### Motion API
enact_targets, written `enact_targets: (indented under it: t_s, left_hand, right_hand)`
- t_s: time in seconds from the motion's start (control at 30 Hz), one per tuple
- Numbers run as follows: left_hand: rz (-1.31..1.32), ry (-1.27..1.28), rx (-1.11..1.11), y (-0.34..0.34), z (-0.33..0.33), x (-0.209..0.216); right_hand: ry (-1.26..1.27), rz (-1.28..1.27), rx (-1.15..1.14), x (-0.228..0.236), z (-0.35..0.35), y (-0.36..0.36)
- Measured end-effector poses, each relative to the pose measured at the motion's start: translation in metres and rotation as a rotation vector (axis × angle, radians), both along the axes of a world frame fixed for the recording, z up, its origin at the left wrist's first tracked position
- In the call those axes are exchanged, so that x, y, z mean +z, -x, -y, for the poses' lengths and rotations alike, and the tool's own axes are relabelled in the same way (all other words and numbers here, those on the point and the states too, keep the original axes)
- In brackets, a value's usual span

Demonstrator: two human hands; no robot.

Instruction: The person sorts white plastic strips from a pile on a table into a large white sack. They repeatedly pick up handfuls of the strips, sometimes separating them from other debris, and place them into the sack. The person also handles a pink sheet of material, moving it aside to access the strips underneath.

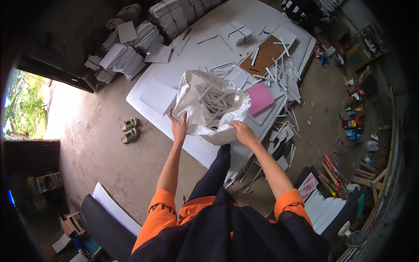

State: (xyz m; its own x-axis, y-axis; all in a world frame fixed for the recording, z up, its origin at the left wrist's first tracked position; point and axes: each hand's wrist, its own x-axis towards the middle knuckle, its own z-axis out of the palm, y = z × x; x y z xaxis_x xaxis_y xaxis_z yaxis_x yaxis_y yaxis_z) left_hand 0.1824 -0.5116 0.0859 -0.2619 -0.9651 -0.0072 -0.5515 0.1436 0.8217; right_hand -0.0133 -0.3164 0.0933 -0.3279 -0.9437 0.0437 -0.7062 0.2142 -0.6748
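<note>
A large white woven sack (188, 89) gapes upward in front of me, over the near part of the low white work surface. Inside lie many thin white strips (214, 105) in a loose tangle. My left hand (178, 125) grips the left side of the sack's rim, thumb up. On the right, my right hand (244, 132) pinches the near right edge of the rim. Just left of the sack is a white sheet (158, 99), and a pink sheet (260, 98) shows at its right. The sack's bottom is hidden from view.
White offcut strips (286, 78) are heaped around a brown board (266, 54) on the work surface (205, 54). Stacks of white sheets (124, 61) stand at the far left. Sandals (129, 131) lie on the floor at left; bottles and tools (352, 118) line the right wall.
</note>
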Motion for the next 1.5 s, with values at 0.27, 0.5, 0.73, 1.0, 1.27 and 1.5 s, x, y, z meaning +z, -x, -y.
enact_targets:
  t_s: [0.27, 0.5, 0.73, 1.0, 1.27, 1.5]
  left_hand:
    - [0.79, 0.074, -0.083, 0.038, -0.004, 0.049]
    - [0.29, 0.028, -0.063, 0.012, 0.006, 0.016]
    - [-0.103, -0.121, 0.452, -0.006, -0.025, 0.073]
    - [0.137, -0.03, 0.231, 0.027, 0.037, 0.138]
    - [0.621, -0.033, 0.109, 0.117, 0.074, -0.029]
    - [0.679, 0.139, -0.119, 0.179, 0.076, -0.066]
  right_hand:
    - [-0.034, 0.147, -0.27, -0.004, 0.047, 0.078]
    - [-0.47, 0.67, -0.718, -0.042, 0.112, 0.111]
    - [-0.743, 0.479, -0.302, -0.067, 0.1, 0.092]
    - [-0.788, 1.272, -0.265, -0.013, 0.088, 0.074]
    - [-0.589, 0.713, -0.634, -0.177, 0.093, 0.133]
    - [-0.552, 1.025, -0.658, -0.194, 0.073, 0.187]
